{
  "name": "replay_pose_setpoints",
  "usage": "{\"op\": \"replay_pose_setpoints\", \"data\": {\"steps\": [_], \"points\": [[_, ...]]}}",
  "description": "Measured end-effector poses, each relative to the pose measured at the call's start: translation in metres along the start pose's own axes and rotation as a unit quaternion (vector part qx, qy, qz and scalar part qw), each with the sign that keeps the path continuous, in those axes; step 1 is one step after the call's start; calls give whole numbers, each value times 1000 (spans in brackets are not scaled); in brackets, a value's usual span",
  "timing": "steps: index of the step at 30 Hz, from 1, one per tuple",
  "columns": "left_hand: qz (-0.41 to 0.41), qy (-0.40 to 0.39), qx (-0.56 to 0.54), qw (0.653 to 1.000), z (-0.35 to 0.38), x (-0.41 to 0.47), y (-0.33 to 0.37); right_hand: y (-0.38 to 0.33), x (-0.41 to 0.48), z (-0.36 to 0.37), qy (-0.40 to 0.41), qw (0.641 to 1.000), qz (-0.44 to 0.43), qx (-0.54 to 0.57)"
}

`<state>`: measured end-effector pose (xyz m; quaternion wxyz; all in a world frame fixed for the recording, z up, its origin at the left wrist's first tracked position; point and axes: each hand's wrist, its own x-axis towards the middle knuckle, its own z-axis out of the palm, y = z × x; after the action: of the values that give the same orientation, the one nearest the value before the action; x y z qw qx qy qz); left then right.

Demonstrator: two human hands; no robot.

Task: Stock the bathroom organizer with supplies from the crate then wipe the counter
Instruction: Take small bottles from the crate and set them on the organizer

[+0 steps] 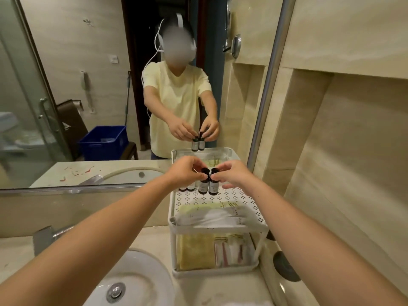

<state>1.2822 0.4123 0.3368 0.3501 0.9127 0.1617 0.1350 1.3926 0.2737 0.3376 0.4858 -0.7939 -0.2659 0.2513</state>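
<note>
The left hand [185, 172] pinches the cap of one small dark bottle [203, 185] with curled fingertips, so the bottle hangs at about 4 o'clock from the hand. The right hand [235, 175] grips the neck of a second dark bottle [213, 187] the same way, at about 8 o'clock from it. The bottles stand upright, side by side and touching, at the 12 o'clock end of the organizer [240, 197] top shelf; whether they rest on it is unclear. Flat packets [212, 215] lie at the shelf's 6 o'clock end.
</note>
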Motion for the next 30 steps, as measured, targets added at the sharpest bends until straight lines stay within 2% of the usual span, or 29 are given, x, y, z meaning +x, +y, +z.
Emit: {"op": "replay_pose_setpoints", "data": {"steps": [11, 18, 30], "points": [[-22, 23, 160, 987, 22, 50, -36, 24, 76, 10, -16, 995, -21, -95], [24, 86, 262, 961, 35, 58, -56, 34, 94, 19, -7, 982, -57, -177], [39, 115, 360, 925, 38, 66, -65, 41, 100, 27, 21, 974, -81, -209]]}}
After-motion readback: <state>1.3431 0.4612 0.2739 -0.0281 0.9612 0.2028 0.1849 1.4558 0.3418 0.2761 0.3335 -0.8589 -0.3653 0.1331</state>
